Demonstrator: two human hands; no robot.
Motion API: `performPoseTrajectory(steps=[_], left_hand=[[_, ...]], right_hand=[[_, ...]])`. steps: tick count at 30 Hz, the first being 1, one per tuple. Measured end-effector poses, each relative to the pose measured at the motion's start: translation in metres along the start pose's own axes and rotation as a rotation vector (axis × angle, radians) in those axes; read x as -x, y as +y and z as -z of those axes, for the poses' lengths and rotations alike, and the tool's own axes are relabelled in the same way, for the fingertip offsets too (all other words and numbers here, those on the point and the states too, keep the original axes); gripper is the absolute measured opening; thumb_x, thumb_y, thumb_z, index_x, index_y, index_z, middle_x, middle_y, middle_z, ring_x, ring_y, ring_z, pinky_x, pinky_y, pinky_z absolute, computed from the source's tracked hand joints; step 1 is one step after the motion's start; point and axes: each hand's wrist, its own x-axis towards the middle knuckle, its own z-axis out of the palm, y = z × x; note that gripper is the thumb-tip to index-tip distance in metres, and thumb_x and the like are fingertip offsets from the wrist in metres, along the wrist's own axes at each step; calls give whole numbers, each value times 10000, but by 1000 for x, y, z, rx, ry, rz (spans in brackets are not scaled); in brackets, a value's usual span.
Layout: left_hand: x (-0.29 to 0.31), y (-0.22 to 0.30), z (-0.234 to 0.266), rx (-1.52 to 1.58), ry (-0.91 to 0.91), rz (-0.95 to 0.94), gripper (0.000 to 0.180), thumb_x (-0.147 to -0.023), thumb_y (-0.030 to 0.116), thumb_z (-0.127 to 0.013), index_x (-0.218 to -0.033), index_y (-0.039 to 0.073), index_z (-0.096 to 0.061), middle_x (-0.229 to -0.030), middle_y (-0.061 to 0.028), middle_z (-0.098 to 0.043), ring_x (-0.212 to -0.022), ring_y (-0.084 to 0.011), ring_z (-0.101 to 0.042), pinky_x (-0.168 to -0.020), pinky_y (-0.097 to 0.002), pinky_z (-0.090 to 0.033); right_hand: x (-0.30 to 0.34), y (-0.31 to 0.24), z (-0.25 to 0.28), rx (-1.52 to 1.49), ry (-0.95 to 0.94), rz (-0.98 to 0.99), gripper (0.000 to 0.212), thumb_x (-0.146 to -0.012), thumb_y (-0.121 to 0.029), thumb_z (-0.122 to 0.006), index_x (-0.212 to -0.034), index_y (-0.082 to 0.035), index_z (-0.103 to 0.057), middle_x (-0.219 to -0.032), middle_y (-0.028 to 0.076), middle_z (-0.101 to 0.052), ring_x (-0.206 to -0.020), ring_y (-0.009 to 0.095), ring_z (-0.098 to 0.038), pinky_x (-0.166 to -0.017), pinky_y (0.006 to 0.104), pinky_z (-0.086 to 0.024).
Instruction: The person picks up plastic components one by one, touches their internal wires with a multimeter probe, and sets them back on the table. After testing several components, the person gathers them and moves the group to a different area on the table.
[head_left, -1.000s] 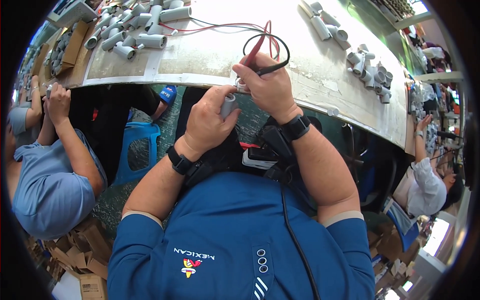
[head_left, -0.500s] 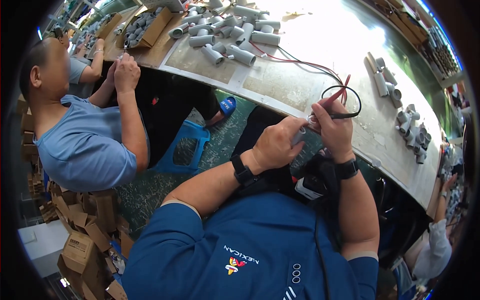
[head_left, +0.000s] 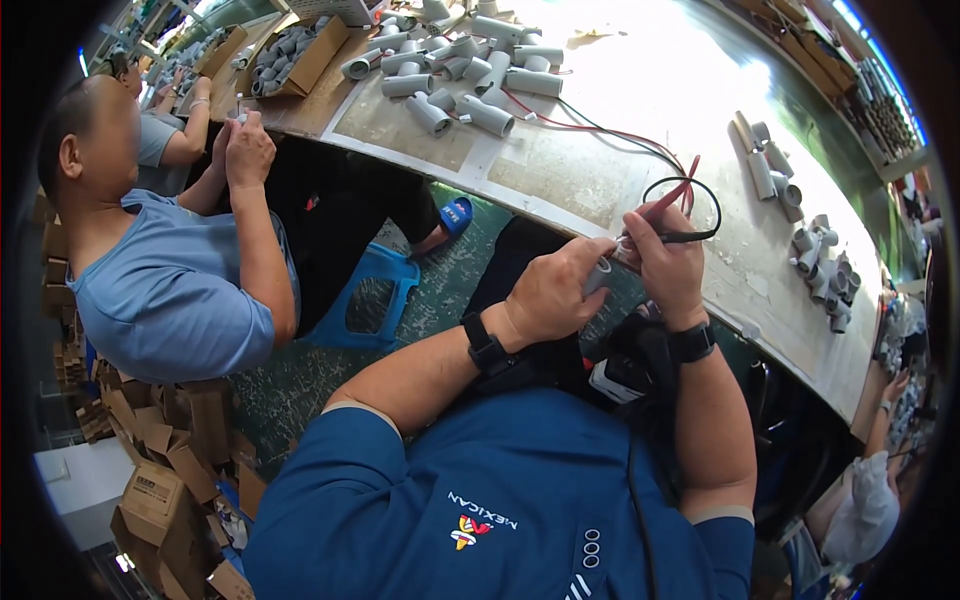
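My left hand point(head_left: 553, 292) is closed around a small grey plastic tube fitting point(head_left: 598, 275), whose round end shows between thumb and fingers. Just beyond it, a small white piece point(head_left: 623, 246), perhaps a connector, sits between my fingertips. Pinched in my right hand point(head_left: 670, 272) are a red test probe point(head_left: 660, 206) and a black test probe point(head_left: 690, 237). Their tips point at the white piece, but whether they touch it is hidden by my fingers. Both hands meet just off the near edge of the workbench point(head_left: 560, 150).
Red and black leads point(head_left: 610, 130) run across the bench to a pile of grey tube fittings point(head_left: 470, 60). More fittings point(head_left: 825, 270) lie on the right. At left a co-worker point(head_left: 180, 270) sits by a cardboard box point(head_left: 310, 60) of fittings. A blue stool point(head_left: 370, 300) stands on the floor.
Both hands keep their grip and stay almost in place. The right hand and probes have shifted very slightly, and a little more of the white piece shows between the fingers.
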Motion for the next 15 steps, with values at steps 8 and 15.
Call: performPoseTrajectory(steps=[8,15], left_hand=[[1,1,1,-11,-10,12,558,-811,83,-805,-1328,49,-598,-1186,-198,-698,-1047,-413,-714,-882,-438,-608],[2,1,1,-6,-19,3,562,-820,98,-776,-1344,32,-584,-1203,-218,-680,-1035,-436,-695,-877,-470,-600]], right_hand=[[1,3,-1,-15,-1,18,86,-1022,-112,-710,-1023,-32,-678,-783,8,-664,-662,74,-612,-585,228,-489],[3,3,-2,-3,8,38,81,-1020,-108,-712,-1022,-34,-678,-779,7,-664,-658,71,-608,-583,228,-486]])
